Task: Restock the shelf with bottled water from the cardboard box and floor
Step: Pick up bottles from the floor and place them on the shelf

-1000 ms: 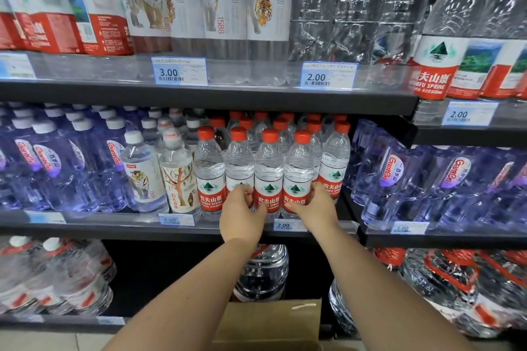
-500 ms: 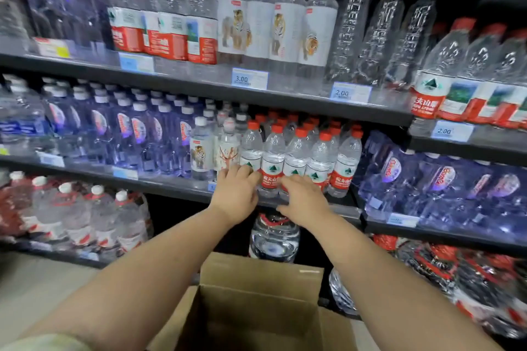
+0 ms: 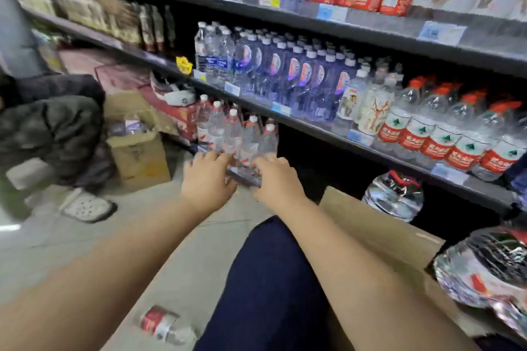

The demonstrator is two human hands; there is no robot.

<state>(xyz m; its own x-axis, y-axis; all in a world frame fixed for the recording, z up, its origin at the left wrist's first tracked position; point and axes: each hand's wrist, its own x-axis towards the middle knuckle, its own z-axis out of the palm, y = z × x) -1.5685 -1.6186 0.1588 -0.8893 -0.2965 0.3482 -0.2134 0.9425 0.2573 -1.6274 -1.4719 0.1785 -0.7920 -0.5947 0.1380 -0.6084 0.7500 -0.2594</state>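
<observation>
the frame is smeared by motion. at centre, a shrink-wrapped pack of water bottles [image 3: 238, 134] stands low down just in front of the shelf [image 3: 313, 126], its red-and-white caps upright in rows. both hands are at its near bottom edge. the left hand [image 3: 207, 179] has its fingers stretched forward and fairly straight, tips against the wrap. the right hand [image 3: 277, 179] lies on the pack's lower right corner; the blur hides whether its fingers curl round anything.

lower right of centre, the cardboard box [image 3: 379, 232] shows only a brown flap and wall, and its inside cannot be seen. beside it, under the shelf, sit large water jugs [image 3: 395, 196] wrapped in glossy film.

at the right of the frame, the shelf holds a front row of red-capped bottles [image 3: 445, 137], touching side by side, with blue bottles [image 3: 296, 71] filling the stretch to their left.

at bottom centre, one loose bottle [image 3: 166, 325] lies on its side on the floor beside a dark blue knee [image 3: 271, 279]. at middle left, a smaller open carton [image 3: 141, 155] holds something clear, too blurred to name.
</observation>
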